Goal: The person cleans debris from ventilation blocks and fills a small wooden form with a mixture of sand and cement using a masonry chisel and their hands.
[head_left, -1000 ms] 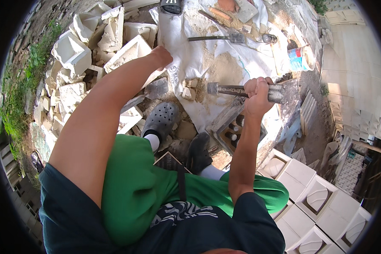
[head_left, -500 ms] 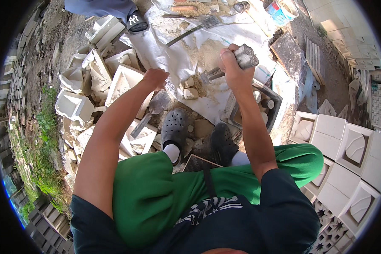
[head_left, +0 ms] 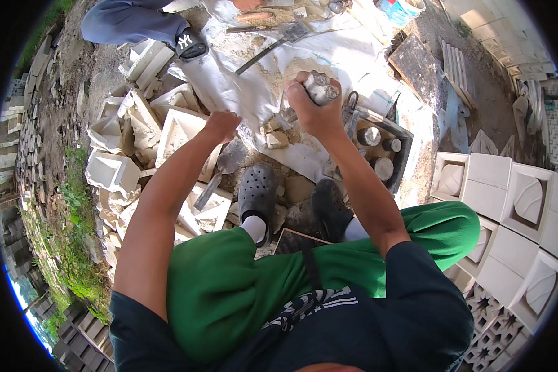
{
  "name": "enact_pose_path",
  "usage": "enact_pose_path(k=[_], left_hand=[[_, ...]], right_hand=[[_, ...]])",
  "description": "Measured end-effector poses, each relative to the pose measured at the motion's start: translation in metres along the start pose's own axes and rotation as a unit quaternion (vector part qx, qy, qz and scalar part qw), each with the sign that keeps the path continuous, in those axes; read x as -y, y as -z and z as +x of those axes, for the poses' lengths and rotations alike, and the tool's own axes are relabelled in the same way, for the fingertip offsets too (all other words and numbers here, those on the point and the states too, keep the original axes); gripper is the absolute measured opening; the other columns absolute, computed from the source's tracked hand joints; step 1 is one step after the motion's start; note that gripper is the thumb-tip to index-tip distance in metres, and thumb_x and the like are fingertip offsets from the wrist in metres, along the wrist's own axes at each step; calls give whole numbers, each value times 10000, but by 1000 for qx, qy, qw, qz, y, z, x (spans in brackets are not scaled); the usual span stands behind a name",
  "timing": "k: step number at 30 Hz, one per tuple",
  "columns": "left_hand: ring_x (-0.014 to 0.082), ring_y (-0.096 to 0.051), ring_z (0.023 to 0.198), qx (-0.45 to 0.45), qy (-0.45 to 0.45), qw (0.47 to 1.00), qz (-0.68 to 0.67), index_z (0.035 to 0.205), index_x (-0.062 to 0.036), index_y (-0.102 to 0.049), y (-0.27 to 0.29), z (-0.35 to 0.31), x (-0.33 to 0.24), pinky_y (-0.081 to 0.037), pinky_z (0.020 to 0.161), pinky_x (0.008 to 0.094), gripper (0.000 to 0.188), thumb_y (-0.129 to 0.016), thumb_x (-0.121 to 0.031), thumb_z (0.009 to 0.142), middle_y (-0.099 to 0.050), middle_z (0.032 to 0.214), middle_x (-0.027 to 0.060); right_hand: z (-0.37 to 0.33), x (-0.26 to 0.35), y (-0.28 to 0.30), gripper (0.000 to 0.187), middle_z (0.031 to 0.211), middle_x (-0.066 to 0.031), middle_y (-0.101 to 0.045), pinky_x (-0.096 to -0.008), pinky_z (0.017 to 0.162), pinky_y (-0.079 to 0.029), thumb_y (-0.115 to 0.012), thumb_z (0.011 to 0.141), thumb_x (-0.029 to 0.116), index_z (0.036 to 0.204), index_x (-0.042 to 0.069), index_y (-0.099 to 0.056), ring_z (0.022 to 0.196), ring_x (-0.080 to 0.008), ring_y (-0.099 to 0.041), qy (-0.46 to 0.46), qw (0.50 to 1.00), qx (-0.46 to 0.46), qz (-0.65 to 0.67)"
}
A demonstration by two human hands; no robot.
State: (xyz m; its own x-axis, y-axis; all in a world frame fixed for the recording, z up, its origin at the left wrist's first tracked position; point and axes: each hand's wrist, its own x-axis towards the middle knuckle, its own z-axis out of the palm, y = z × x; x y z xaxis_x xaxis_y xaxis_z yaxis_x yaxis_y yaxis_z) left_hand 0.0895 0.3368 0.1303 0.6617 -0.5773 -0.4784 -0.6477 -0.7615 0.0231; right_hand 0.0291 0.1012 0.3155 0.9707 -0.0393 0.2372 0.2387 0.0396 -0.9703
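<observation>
My right hand (head_left: 316,108) is wrapped round a short-handled tool (head_left: 322,90) with a lumpy end crusted in grey-white; its lower end is mostly hidden by the hand. Below it lie pale broken chunks (head_left: 276,140) on a white sheet (head_left: 304,158). To the left, my left hand (head_left: 222,128) has its fingers curled closed above the edge of a whitish box-shaped block (head_left: 178,131); whatever it may hold is hidden. A trowel (head_left: 231,157) rests just below that hand, its handle pointing toward me.
Broken whitish blocks (head_left: 113,172) pile up at left. Right of my feet stands a dark tray (head_left: 405,144) with several cylinders. A long-handled tool (head_left: 260,56) lies on the sheet. Another person's leg (head_left: 133,25) and a bucket (head_left: 402,11) are far off; patterned blocks (head_left: 487,173) stand at right.
My right hand has moved left and slightly down with the tool, whose lumpy end now points more toward me. My left hand has shifted slightly down. At the top, another person's hand has appeared.
</observation>
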Motion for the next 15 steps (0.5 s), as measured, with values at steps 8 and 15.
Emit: enact_pose_path(k=[8,15], left_hand=[[274,-595,1008,13,3,1000,15,1018,-88,-593,5,3,9,-488,833,419,254,-600,-241,816,-617,1022,103],[267,-592,1047,-1,13,1000,-11,1013,-78,-622,16,6,-11,-496,833,399,239,-599,-120,779,-627,1057,108]], right_hand=[[-7,20,1,258,499,52,-452,-226,428,-292,-579,816,23,570,27,-501,481,-15,-383,37,999,-18,8],[-7,-58,-1,245,500,37,-438,-229,432,-318,-571,813,44,585,17,-485,489,-15,-392,0,996,36,-76]])
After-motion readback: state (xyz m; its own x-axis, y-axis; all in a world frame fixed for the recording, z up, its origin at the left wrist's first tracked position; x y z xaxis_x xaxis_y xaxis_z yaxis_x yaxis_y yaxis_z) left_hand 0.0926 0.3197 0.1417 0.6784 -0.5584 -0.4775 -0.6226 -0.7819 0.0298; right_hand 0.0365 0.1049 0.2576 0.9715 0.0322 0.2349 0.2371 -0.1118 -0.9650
